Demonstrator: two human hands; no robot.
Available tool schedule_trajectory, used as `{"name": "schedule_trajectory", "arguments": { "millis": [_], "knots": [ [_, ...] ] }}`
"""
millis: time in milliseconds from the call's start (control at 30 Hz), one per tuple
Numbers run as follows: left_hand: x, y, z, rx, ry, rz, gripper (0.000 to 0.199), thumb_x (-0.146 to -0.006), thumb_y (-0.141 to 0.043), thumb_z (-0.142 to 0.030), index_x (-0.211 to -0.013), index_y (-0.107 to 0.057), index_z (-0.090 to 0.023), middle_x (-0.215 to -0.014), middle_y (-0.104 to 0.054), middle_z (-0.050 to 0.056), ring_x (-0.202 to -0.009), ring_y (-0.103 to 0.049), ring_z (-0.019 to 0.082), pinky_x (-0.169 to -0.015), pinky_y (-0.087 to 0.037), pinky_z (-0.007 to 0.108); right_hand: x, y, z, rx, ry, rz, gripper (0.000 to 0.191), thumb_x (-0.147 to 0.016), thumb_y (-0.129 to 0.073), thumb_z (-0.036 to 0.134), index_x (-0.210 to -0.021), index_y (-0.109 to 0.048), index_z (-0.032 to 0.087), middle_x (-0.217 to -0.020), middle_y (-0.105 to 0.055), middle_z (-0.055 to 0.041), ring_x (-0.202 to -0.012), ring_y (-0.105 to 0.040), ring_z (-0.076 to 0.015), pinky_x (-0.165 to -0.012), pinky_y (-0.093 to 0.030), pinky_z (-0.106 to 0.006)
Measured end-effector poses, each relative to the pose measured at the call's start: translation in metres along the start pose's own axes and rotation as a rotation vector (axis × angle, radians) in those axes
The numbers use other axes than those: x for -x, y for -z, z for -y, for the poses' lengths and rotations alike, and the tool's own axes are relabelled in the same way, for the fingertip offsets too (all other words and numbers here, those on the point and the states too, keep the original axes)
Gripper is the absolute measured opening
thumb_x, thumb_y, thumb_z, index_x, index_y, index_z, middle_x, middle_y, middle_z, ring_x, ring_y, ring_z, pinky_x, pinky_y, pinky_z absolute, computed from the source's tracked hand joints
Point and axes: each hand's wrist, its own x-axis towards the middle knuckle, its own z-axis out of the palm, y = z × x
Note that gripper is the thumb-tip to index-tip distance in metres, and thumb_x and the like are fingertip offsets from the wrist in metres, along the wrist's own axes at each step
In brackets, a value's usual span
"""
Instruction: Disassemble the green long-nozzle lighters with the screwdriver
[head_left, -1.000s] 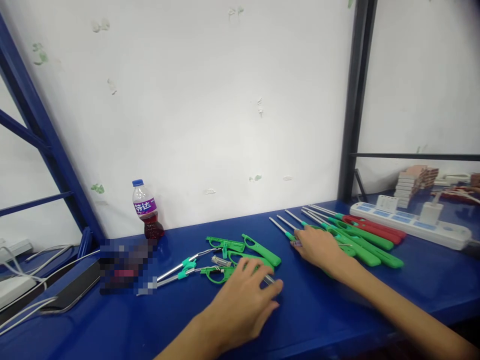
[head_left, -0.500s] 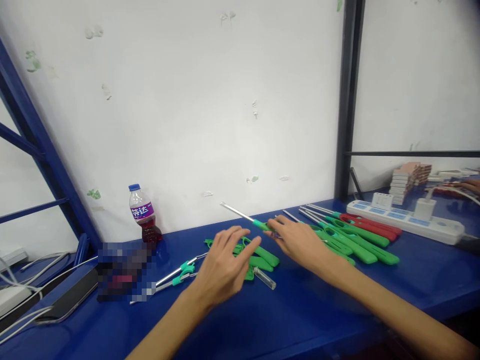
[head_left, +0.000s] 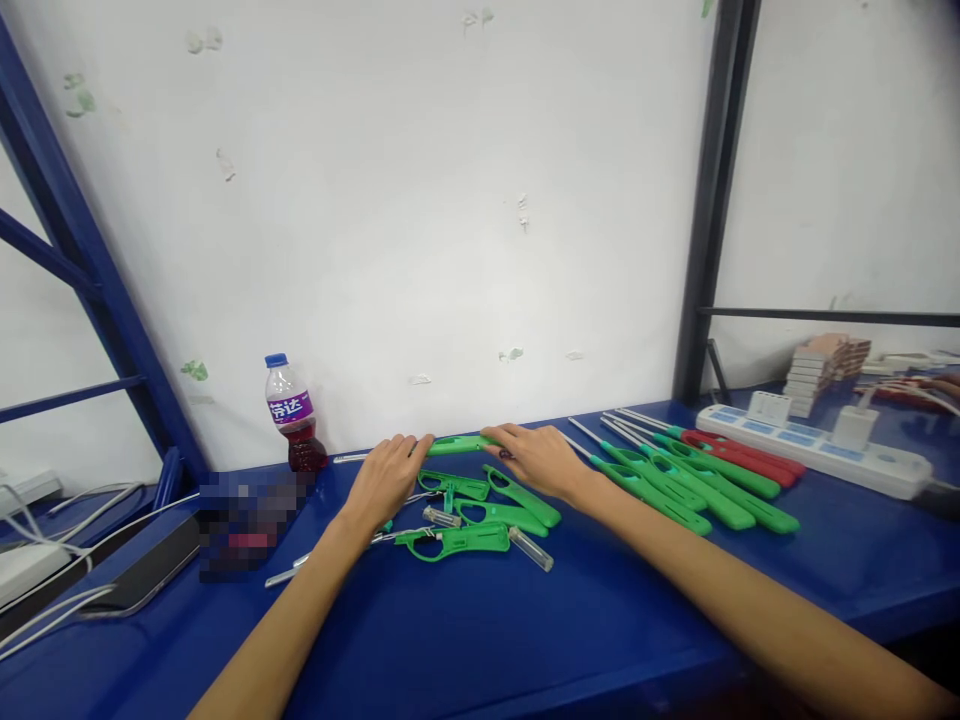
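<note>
Between my two hands is a green long-necked gas lighter point(head_left: 459, 444), held level near the back of the table, its metal tube pointing left. My left hand point(head_left: 388, 475) is closed around its front part. My right hand point(head_left: 529, 458) is closed on the rear end of the handle. Just below lie green lighter casing halves point(head_left: 514, 516), some overlapping. Nearer me is an opened lighter body point(head_left: 472, 540) with its metal tube partly behind my left wrist. A clear fuel cartridge point(head_left: 531, 550) lies to its right, and another small clear cartridge point(head_left: 442, 517) sits among the parts.
Several green lighters point(head_left: 720, 500) and red ones point(head_left: 750, 455) lie fanned at right, before a white power strip point(head_left: 817, 450). A purple-labelled bottle point(head_left: 296, 415) stands back left. A dark phone-like device point(head_left: 142, 575) and white cables are at left. A co-worker's hand shows at far right.
My right hand has brought the lighter left and turned it level. My left hand, open above the parts before, has moved up and left and closed on the lighter's front, uncovering the casing parts.
</note>
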Motion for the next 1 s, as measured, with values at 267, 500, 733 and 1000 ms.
{"name": "schedule_trajectory", "arguments": {
  "millis": [267, 500, 733, 1000],
  "knots": [
    [0.001, -0.002, 0.000, 0.037, 0.042, -0.013, 0.035, -0.099, -0.063, -0.036, -0.128, -0.061, -0.017, -0.118, -0.067, 0.008, -0.098, -0.068, 0.020, -0.085, -0.060, 0.041, 0.003, -0.010, -0.025, -0.271, -0.139, -0.116, 0.043, -0.108, -0.036, 0.047, -0.134, -0.063, 0.024, -0.115, -0.077, -0.0077, -0.104, -0.072, -0.0213, -0.084, -0.047, -0.029],
    [0.001, -0.002, -0.005, 0.096, 0.043, -0.047, 0.030, -0.100, -0.061, -0.035, -0.125, -0.062, -0.016, -0.111, -0.069, 0.007, -0.093, -0.069, 0.018, -0.082, -0.060, 0.038, 0.002, -0.013, -0.022, -0.447, -0.076, -0.138, 0.044, -0.105, -0.043, 0.055, -0.119, -0.068, 0.022, -0.104, -0.078, -0.0040, -0.088, -0.071, -0.0176, -0.077, -0.047, -0.026],
    [0.005, -0.001, -0.002, 0.182, 0.038, 0.046, 0.030, -0.100, -0.062, -0.037, -0.122, -0.063, -0.016, -0.111, -0.069, 0.007, -0.091, -0.069, 0.017, -0.080, -0.060, 0.037, 0.003, -0.016, -0.032, -0.381, 0.049, -0.114, 0.023, -0.100, -0.058, 0.031, -0.119, -0.069, 0.022, -0.103, -0.077, -0.0032, -0.089, -0.070, -0.0168, -0.077, -0.046, -0.024],
    [-0.005, 0.006, -0.020, 0.238, 0.091, 0.222, 0.031, -0.099, -0.063, -0.038, -0.120, -0.064, -0.016, -0.113, -0.068, 0.007, -0.094, -0.068, 0.019, -0.082, -0.060, 0.039, 0.002, -0.003, -0.054, -0.092, 0.103, -0.135, 0.047, -0.091, -0.052, 0.005, -0.130, -0.066, 0.027, -0.108, -0.074, -0.0043, -0.077, -0.066, -0.0159, -0.064, -0.037, -0.025]
  ]
}}
